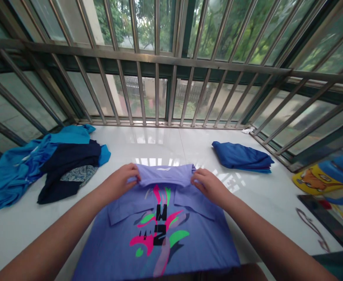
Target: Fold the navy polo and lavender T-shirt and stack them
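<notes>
Two hands on one purple shirt (160, 234) | left hand (121, 180) fingers pinch collar's left end | right hand (208, 185) fingers pinch collar's right end | shirt lies flat on white sill (160, 142), printed side up | loose blue clothes pile (43, 164) at left | folded blue garment (241, 157) at right, well apart

The shirt's (160, 234) lower hem is cut off by the bottom edge. The fingertips of the left hand (121, 181) and of the right hand (208, 185) are tucked out of sight under the collar. At the left edge of the sill (160, 144), part of the pile (43, 164) is cropped. The yellow print (314, 179) at right is half covered and cannot be read.
</notes>
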A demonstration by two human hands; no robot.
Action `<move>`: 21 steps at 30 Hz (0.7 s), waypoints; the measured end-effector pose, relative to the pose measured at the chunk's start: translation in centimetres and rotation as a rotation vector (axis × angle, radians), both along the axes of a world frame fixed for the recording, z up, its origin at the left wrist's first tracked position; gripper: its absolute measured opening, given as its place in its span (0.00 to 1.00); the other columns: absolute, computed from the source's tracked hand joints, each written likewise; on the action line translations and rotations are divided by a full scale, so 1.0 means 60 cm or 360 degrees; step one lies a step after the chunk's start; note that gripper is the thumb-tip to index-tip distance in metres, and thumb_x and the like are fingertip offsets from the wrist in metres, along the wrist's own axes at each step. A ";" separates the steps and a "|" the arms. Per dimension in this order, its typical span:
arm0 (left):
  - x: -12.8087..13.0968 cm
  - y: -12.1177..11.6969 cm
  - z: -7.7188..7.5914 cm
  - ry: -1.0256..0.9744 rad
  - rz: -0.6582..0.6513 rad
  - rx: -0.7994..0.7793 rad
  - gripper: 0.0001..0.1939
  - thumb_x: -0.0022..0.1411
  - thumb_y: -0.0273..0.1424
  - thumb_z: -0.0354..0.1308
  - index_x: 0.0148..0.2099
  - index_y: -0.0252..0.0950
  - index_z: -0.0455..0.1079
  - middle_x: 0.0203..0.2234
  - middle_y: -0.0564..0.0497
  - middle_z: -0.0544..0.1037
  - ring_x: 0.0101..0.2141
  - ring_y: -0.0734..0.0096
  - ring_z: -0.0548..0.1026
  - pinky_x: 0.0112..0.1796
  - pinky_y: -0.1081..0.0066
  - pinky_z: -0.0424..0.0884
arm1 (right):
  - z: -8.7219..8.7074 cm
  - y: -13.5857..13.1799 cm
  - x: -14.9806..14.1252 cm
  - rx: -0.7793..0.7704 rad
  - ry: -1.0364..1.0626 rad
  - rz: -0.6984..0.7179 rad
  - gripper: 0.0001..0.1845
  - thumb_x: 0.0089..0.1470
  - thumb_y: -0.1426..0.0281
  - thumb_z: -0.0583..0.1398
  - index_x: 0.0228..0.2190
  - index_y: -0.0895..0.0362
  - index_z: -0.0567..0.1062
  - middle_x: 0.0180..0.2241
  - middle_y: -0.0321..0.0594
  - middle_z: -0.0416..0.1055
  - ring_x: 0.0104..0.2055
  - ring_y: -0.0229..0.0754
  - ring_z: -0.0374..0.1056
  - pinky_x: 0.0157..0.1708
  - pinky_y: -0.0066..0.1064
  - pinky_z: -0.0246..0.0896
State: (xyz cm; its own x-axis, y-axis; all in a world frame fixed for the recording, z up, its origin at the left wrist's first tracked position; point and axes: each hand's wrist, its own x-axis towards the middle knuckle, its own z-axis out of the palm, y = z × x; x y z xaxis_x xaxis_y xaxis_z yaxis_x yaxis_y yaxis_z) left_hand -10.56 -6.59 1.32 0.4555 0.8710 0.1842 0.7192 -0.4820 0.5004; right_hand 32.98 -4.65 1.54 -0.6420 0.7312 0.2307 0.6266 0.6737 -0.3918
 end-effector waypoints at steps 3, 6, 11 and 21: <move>-0.006 -0.057 -0.034 0.0120 0.0057 0.0033 0.16 0.66 0.25 0.54 0.46 0.43 0.82 0.51 0.43 0.82 0.51 0.55 0.79 0.55 0.55 0.77 | -0.009 -0.046 0.015 0.0023 -0.0279 0.0013 0.08 0.70 0.71 0.59 0.43 0.50 0.79 0.45 0.44 0.79 0.46 0.48 0.73 0.48 0.40 0.69; 0.019 -0.061 -0.040 0.0094 0.0267 0.0192 0.21 0.71 0.25 0.47 0.56 0.39 0.79 0.59 0.40 0.80 0.60 0.55 0.77 0.64 0.51 0.72 | 0.000 -0.049 -0.008 0.0146 -0.0180 -0.0165 0.12 0.72 0.69 0.56 0.50 0.52 0.79 0.51 0.48 0.79 0.53 0.51 0.74 0.55 0.45 0.70; 0.098 -0.021 -0.043 0.0348 0.0256 0.0164 0.29 0.78 0.38 0.45 0.74 0.33 0.64 0.75 0.37 0.63 0.74 0.51 0.61 0.72 0.45 0.59 | -0.012 -0.022 -0.096 0.0200 -0.0321 -0.0142 0.31 0.75 0.59 0.53 0.72 0.55 0.65 0.75 0.52 0.57 0.77 0.56 0.53 0.75 0.58 0.46; -0.009 0.051 -0.044 0.0616 0.0363 -0.0073 0.29 0.75 0.39 0.46 0.70 0.33 0.70 0.67 0.34 0.74 0.67 0.48 0.71 0.67 0.50 0.63 | -0.017 0.029 -0.050 -0.0133 -0.0683 -0.0489 0.29 0.76 0.59 0.50 0.72 0.51 0.65 0.76 0.50 0.56 0.78 0.62 0.50 0.74 0.71 0.36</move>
